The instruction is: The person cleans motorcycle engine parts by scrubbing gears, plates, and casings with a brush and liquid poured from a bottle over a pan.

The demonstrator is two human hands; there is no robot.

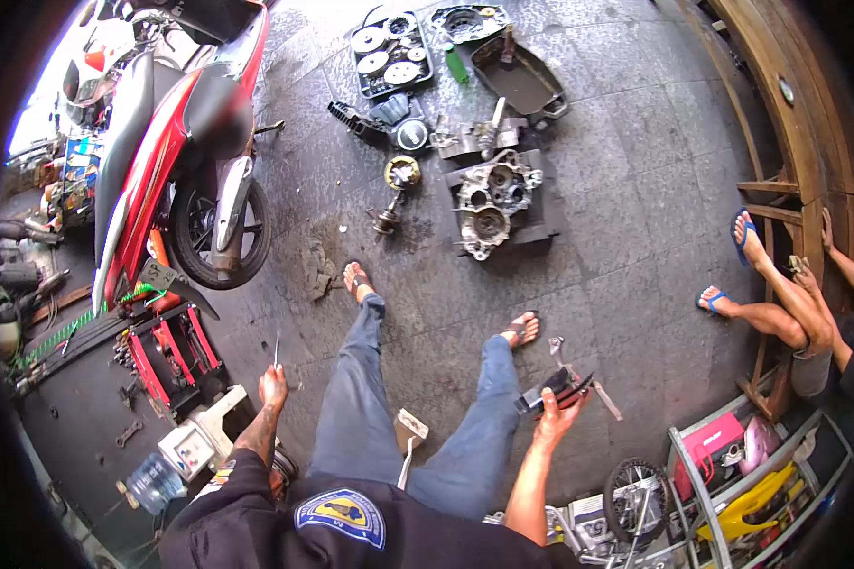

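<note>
My left hand (pixel 273 387) is closed around a slim metal tool (pixel 277 347) that points forward; its handle is hidden in my fist. On the other side my right hand (pixel 562 413) grips a black part (pixel 567 387) with some red on it, whose exact kind I cannot make out. Just beyond that part is a small metal piece with a ringed end (pixel 556 347). A narrow metal bar (pixel 609 402) shows beside it; whether either is joined to the black part I cannot tell. Ahead on the floor sits an opened engine crankcase (pixel 493 201).
A red motorbike (pixel 152 152) stands at the left, near a red metal stand (pixel 173 351). Engine parts in a tray (pixel 431 74), a green bottle (pixel 456 64) and a drain pan (pixel 558 100) lie ahead. Another person's leg (pixel 764 308) is at the right, by a metal rack (pixel 707 507).
</note>
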